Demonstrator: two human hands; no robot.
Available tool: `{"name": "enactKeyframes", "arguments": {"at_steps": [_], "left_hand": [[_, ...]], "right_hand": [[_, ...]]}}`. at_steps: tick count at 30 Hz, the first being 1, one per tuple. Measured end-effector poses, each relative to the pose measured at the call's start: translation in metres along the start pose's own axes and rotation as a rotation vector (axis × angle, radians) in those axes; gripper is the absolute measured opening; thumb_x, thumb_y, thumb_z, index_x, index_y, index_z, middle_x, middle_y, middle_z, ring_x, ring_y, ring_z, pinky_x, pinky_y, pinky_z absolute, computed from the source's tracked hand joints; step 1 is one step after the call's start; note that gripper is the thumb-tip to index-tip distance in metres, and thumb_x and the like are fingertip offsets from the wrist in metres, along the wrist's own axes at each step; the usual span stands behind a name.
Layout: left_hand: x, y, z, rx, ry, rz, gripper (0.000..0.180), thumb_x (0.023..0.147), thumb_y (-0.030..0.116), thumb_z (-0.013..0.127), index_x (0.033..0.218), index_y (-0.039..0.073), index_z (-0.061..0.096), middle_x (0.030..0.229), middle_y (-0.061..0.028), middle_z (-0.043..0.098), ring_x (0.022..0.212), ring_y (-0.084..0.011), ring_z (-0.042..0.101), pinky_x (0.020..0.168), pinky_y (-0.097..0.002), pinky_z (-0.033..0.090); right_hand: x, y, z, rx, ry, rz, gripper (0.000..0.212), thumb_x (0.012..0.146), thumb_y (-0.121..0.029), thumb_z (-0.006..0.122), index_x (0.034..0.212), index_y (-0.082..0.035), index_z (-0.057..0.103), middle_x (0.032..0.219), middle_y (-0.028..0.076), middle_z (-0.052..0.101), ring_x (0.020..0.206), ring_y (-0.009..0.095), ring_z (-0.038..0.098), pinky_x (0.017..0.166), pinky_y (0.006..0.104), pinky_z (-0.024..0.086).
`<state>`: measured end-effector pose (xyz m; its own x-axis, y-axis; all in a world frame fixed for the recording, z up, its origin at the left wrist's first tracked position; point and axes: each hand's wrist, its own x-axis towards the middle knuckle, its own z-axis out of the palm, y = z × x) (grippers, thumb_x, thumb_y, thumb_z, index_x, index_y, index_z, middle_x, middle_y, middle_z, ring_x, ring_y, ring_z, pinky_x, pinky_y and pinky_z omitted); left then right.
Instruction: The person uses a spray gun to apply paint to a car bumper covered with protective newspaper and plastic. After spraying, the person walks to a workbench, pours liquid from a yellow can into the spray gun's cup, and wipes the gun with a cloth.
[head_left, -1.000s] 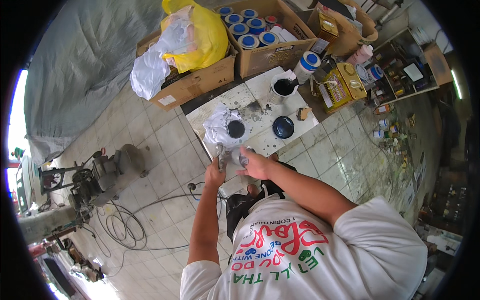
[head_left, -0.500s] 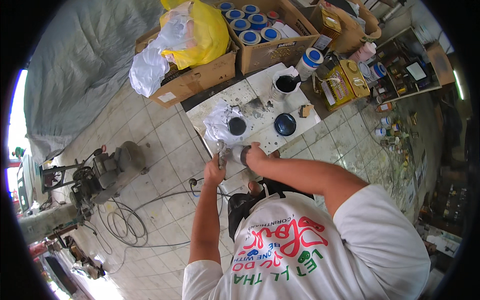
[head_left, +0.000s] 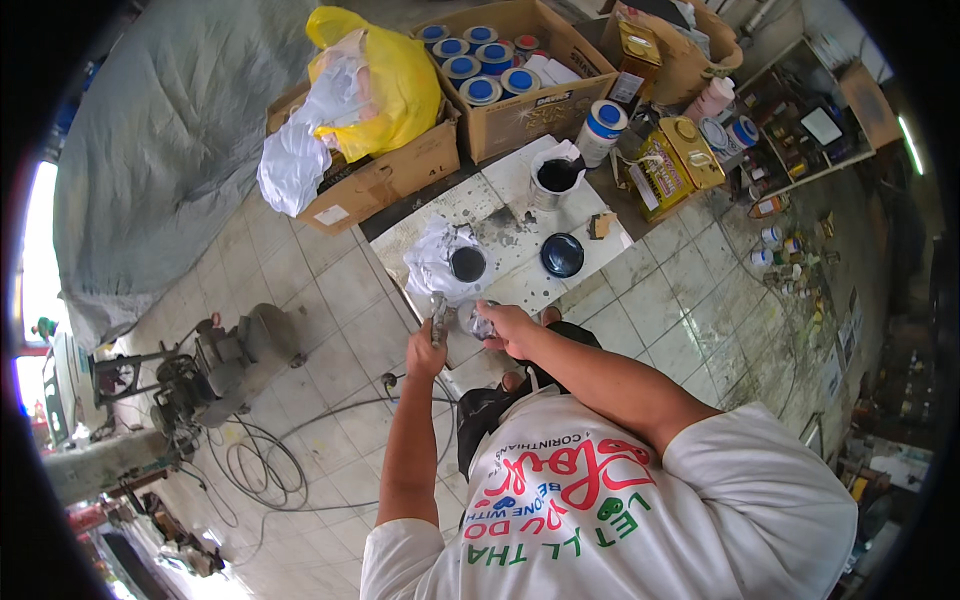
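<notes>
Over the near edge of the white tabletop (head_left: pixel 400 243), my left hand (head_left: pixel 427 350) is closed round a silvery metal spray gun (head_left: pixel 438 312). Just to its right, my right hand (head_left: pixel 508 326) grips a silvery metal cup (head_left: pixel 477 319); whether cup and gun touch is too small to tell. Beyond my hands, a small open container of dark liquid (head_left: pixel 468 264) stands on crumpled white plastic (head_left: pixel 428 262). To the right lies a round, glossy dark lid (head_left: pixel 562 255). Farther back is an open can (head_left: pixel 548 197) with dark paint inside and white paper at its rim.
Cardboard boxes with plastic bags (head_left: pixel 385 190) and blue-lidded cans (head_left: pixel 540 115) line the far side. A blue-capped can (head_left: pixel 602 132) and a yellow rectangular tin (head_left: pixel 672 168) stand at far right. An air compressor (head_left: pixel 240 345) and a coiled hose (head_left: pixel 265 465) are on the left floor.
My right hand has turned the cup and drawn it slightly nearer to me. The left hand still holds the spray gun. The whole view has shifted a little.
</notes>
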<state>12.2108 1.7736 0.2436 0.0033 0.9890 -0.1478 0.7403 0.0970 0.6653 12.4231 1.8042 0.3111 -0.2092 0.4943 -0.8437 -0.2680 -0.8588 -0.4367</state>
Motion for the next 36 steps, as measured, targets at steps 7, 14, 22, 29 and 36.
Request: {"name": "enactKeyframes", "arguments": {"at_steps": [7,14,22,29,36], "left_hand": [[0.003,0.012,-0.006,-0.147,0.011,-0.082,0.027,0.093,0.027,0.066,0.097,0.001,0.061,0.085,-0.0293,0.062,0.083,-0.0534,0.056,0.068,-0.0496,0.048],[0.002,-0.001,-0.028,-0.489,-0.006,-0.173,0.020,0.094,0.022,0.063,0.087,0.003,0.062,0.069,-0.0076,0.059,0.063,-0.0180,0.054,0.060,-0.0348,0.044],[0.026,-0.002,-0.065,-0.436,0.153,-0.205,0.021,0.095,0.020,0.062,0.080,0.004,0.062,0.066,-0.0024,0.060,0.062,-0.0127,0.053,0.060,-0.0312,0.043],[0.052,-0.015,-0.066,-0.452,0.328,-0.315,0.015,0.092,0.019,0.065,0.090,0.004,0.068,0.071,-0.0060,0.066,0.067,-0.0162,0.060,0.064,-0.0334,0.046],[0.141,0.024,-0.092,-0.338,0.384,-0.319,0.026,0.091,0.028,0.067,0.095,0.002,0.068,0.079,-0.0142,0.068,0.076,-0.0246,0.064,0.072,-0.0389,0.049]], "right_hand": [[-0.032,-0.024,-0.032,0.354,-0.221,-0.121,0.037,0.101,-0.034,0.061,0.119,-0.002,0.060,0.112,0.009,0.065,0.099,0.025,0.066,0.079,0.0413,0.061],[-0.117,-0.078,-0.088,0.440,-0.572,-0.323,0.040,0.103,-0.037,0.055,0.127,-0.006,0.059,0.119,0.012,0.068,0.104,0.029,0.068,0.086,0.0475,0.058],[-0.095,-0.113,-0.128,0.554,-0.363,-0.352,0.043,0.102,-0.041,0.052,0.131,-0.009,0.057,0.125,0.012,0.067,0.110,0.031,0.066,0.089,0.0504,0.054],[-0.015,-0.115,-0.082,0.667,-0.456,-0.263,0.037,0.100,-0.040,0.054,0.126,-0.013,0.060,0.119,0.009,0.070,0.110,0.030,0.066,0.086,0.0490,0.055],[0.093,-0.063,-0.064,-0.201,0.173,-0.210,0.029,0.095,-0.035,0.064,0.112,-0.011,0.065,0.101,0.005,0.071,0.092,0.023,0.069,0.077,0.0431,0.055]]}}
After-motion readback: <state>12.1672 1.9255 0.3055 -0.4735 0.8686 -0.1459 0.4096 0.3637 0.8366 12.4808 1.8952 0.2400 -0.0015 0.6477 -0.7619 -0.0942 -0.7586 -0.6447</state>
